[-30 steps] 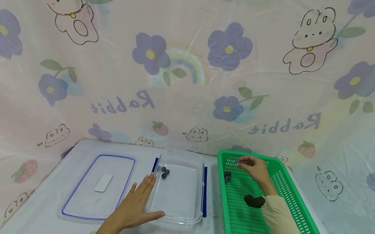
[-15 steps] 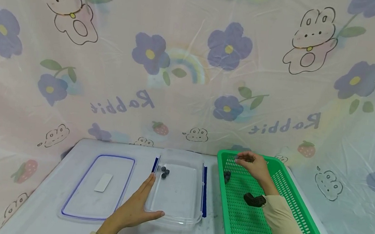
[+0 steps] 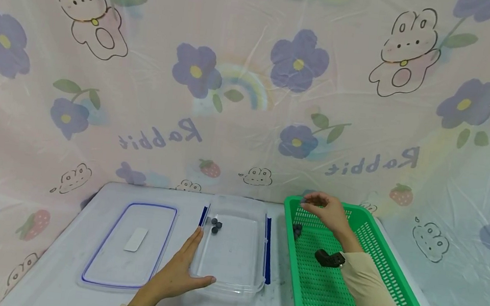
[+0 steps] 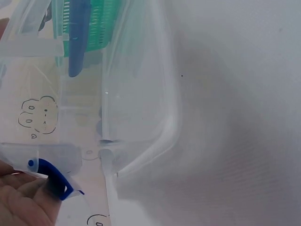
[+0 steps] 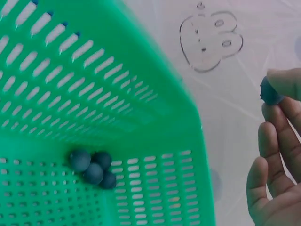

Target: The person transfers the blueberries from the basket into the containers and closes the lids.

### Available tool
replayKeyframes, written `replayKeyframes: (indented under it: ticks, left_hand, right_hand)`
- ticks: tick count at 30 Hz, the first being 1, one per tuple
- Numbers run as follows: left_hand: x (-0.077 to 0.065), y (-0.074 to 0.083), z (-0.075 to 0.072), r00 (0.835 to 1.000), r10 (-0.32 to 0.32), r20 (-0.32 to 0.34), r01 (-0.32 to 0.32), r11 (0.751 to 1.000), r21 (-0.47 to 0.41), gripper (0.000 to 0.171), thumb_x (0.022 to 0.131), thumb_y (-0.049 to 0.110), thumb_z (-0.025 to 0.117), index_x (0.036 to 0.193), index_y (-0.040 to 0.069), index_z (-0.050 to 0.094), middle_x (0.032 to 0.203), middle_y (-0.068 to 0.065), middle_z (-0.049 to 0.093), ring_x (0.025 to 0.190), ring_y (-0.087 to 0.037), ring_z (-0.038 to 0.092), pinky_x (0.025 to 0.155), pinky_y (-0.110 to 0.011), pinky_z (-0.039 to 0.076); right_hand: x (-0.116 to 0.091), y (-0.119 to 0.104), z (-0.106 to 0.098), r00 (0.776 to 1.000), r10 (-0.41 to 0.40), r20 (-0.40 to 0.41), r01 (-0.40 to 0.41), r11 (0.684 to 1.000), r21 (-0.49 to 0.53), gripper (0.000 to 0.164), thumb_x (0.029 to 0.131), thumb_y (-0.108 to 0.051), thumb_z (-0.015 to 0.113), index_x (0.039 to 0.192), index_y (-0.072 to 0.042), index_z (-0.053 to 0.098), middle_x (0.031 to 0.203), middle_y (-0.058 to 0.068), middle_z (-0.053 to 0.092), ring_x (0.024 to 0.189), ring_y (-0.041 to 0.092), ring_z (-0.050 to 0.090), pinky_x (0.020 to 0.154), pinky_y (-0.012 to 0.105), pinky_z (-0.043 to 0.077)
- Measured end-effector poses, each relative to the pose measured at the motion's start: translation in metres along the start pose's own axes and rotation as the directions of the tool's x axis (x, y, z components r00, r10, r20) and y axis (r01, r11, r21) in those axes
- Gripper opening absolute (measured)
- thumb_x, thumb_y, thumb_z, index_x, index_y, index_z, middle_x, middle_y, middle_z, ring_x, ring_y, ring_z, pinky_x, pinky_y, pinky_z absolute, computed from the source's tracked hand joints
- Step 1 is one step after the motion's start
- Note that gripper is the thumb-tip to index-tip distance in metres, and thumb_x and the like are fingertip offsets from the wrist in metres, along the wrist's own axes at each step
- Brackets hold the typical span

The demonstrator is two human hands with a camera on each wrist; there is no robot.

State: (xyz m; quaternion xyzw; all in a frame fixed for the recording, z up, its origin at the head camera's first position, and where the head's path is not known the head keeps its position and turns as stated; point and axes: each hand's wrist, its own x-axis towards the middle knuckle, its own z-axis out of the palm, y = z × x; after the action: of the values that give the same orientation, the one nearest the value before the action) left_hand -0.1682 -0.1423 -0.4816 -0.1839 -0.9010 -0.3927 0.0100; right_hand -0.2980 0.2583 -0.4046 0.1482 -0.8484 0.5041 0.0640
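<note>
Pinched between thumb and forefinger, a blueberry is held by my right hand above the far left part of the green basket. Several more blueberries sit together in a corner of that basket. My left hand lies along the left side of the clear plastic container, its fingers straight and its thumb stretched toward the near edge. Inside the container, blueberries form a small group at the far left. A blue latch of the container shows beside the left hand in the left wrist view.
A clear lid with a blue seal lies on the white table at the left, with a white rectangular piece on it. Behind the table hangs a rabbit-print curtain. The basket's raised rim stands right of the container.
My right hand has moved slightly left and up, carrying the blueberry toward the basket's far left corner. The left hand has stayed at the container.
</note>
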Motion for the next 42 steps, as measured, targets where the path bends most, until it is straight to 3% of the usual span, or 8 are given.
replayKeyframes:
  ticks: [4, 11, 17, 23, 30, 33, 42]
  left_hand:
    - [0.0, 0.0, 0.0, 1.0, 0.002, -0.001, -0.002, 1.0, -0.009, 0.115, 0.076, 0.05, 0.079, 0.155, 0.003, 0.009, 0.161, -0.014, 0.007, 0.143, -0.037, 0.015, 0.109, -0.059, 0.022]
    - [0.0, -0.001, 0.001, 1.0, -0.004, -0.002, 0.004, 1.0, -0.006, 0.115, 0.076, 0.051, 0.078, 0.156, 0.004, 0.01, 0.161, -0.014, 0.007, 0.143, -0.036, 0.015, 0.109, -0.059, 0.023]
    - [0.0, -0.001, 0.002, 1.0, -0.008, 0.0, 0.008, 1.0, -0.014, 0.114, 0.076, 0.051, 0.078, 0.156, 0.005, 0.01, 0.161, -0.013, 0.007, 0.143, -0.038, 0.015, 0.108, -0.061, 0.023]
    - [0.0, -0.002, 0.002, 1.0, -0.004, -0.001, 0.004, 1.0, -0.017, 0.114, 0.077, 0.05, 0.078, 0.156, 0.005, 0.009, 0.161, -0.013, 0.006, 0.143, -0.038, 0.015, 0.108, -0.06, 0.023]
    - [0.0, -0.003, 0.002, 1.0, -0.012, -0.003, 0.011, 1.0, -0.026, 0.115, 0.076, 0.051, 0.078, 0.156, 0.006, 0.009, 0.161, -0.012, 0.006, 0.143, -0.038, 0.015, 0.107, -0.061, 0.023]
    - [0.001, -0.004, 0.002, 1.0, -0.012, 0.001, 0.012, 0.999, -0.034, 0.115, 0.077, 0.051, 0.078, 0.156, 0.005, 0.009, 0.161, -0.013, 0.005, 0.143, -0.038, 0.014, 0.107, -0.061, 0.023]
    - [0.001, -0.002, 0.001, 1.0, -0.01, 0.005, 0.011, 0.998, -0.056, 0.114, 0.077, 0.049, 0.079, 0.155, 0.004, 0.009, 0.161, -0.014, 0.005, 0.142, -0.039, 0.014, 0.107, -0.062, 0.023]
  right_hand:
    - [0.002, -0.015, 0.007, 1.0, -0.011, 0.007, 0.011, 1.0, -0.004, 0.033, 0.088, -0.023, 0.074, 0.114, -0.002, 0.067, 0.107, 0.011, 0.067, 0.096, 0.021, 0.06, 0.082, 0.047, 0.051]
    - [0.0, -0.056, 0.022, 0.997, -0.052, 0.064, 0.049, 0.998, 0.045, 0.029, 0.089, -0.008, 0.071, 0.113, 0.006, 0.064, 0.108, 0.021, 0.064, 0.099, 0.035, 0.058, 0.081, 0.047, 0.051]
    - [0.014, -0.05, 0.038, 0.996, -0.034, 0.087, 0.029, 0.998, 0.057, 0.028, 0.087, -0.017, 0.075, 0.111, -0.003, 0.068, 0.106, 0.012, 0.066, 0.099, 0.03, 0.06, 0.082, 0.045, 0.051]
    - [0.022, -0.056, 0.056, 0.989, -0.077, 0.125, 0.068, 0.995, 0.076, 0.027, 0.086, -0.02, 0.076, 0.109, -0.007, 0.069, 0.105, 0.008, 0.067, 0.096, 0.028, 0.061, 0.079, 0.046, 0.052]
    - [0.012, -0.104, 0.078, 0.969, -0.122, 0.213, 0.102, 0.99, 0.101, 0.025, 0.088, -0.002, 0.069, 0.11, 0.01, 0.064, 0.106, 0.024, 0.064, 0.098, 0.037, 0.059, 0.082, 0.04, 0.051]
    - [0.015, -0.103, 0.087, 0.964, -0.129, 0.23, 0.109, 0.989, 0.099, 0.025, 0.088, -0.002, 0.069, 0.11, 0.009, 0.064, 0.105, 0.022, 0.065, 0.096, 0.036, 0.06, 0.082, 0.038, 0.051]
    - [0.038, -0.067, 0.118, 0.966, -0.116, 0.231, 0.097, 0.991, 0.093, 0.024, 0.086, -0.011, 0.075, 0.106, -0.001, 0.069, 0.097, 0.009, 0.069, 0.089, 0.026, 0.063, 0.078, 0.037, 0.053]
